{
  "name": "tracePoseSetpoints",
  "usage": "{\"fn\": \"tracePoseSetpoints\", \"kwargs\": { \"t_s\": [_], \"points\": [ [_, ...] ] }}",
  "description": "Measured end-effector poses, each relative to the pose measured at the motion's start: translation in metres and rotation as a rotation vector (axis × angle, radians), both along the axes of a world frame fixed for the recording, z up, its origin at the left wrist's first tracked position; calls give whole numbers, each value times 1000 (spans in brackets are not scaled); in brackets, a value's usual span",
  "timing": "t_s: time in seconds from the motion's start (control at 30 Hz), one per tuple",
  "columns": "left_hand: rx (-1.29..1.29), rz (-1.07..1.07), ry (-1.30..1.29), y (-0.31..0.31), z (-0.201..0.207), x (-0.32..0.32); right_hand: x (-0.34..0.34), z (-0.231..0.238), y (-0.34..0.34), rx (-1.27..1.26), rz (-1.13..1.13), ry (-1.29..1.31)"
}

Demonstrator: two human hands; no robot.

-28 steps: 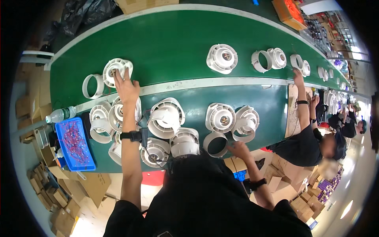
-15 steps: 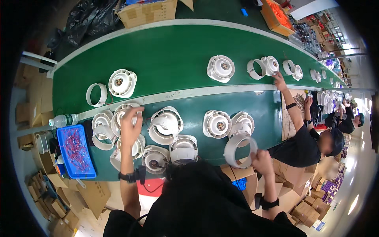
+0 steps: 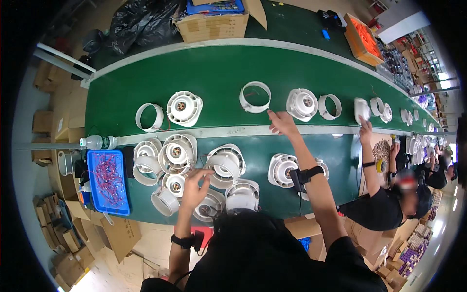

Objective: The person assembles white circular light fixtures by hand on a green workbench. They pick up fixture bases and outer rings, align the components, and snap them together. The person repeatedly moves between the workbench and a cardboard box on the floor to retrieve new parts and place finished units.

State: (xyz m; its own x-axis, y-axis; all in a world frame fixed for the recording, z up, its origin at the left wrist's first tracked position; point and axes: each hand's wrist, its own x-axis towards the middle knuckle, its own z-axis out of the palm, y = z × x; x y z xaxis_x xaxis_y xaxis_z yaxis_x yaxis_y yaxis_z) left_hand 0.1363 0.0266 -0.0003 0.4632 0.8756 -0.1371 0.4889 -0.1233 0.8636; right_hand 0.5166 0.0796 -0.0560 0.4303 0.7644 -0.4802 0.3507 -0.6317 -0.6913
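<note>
Right hand [image 3: 283,124] beside a far white ring [image 3: 253,108].
Left hand [image 3: 194,191] is near white housings [image 3: 178,156]; a blue tray [image 3: 124,194] lies left.

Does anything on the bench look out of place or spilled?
The clear plastic bottle lies on its side near the blue tray, odd alongside the white plastic housings; no spill shows. The tray's red wires look tangled.

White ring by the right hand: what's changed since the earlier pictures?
The right hand has carried the white ring from the near bench to the far green surface; whether it has let go is unclear. The left hand has drawn back from a white housing there to above the bench. The blue tray stayed put.
</note>
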Motion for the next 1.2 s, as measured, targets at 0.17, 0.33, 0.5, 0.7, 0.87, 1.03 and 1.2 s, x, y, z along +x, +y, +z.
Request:
{"fn": "tracePoseSetpoints", "kwargs": {
  "t_s": [0.17, 0.33, 0.5, 0.7, 0.87, 1.03, 1.2],
  "points": [
    [-64, 86, -25, 7, -6, -3, 53, -39, -4, 298, 75, -921],
    [-32, 56, 9, 37, -8, 14, 84, -59, 5, 136, 39, -966],
    [-56, 27, 8, 51, 4, 38, 73, -65, 51, 399, 79, -836],
    [-30, -38, 35, 70, 7, 37, 17, -39, 90, 350, 222, -829],
    [101, -48, 104, 111, 38, 3, -36, -27, 77, 383, 334, -1002],
    [121, 247, 102, 117, 15, -35, -113, 10, 77, 326, 584, -305],
    [63, 189, -18, 80, 13, -41, -170, -45, 96, 362, 365, 67]
  ]
}}
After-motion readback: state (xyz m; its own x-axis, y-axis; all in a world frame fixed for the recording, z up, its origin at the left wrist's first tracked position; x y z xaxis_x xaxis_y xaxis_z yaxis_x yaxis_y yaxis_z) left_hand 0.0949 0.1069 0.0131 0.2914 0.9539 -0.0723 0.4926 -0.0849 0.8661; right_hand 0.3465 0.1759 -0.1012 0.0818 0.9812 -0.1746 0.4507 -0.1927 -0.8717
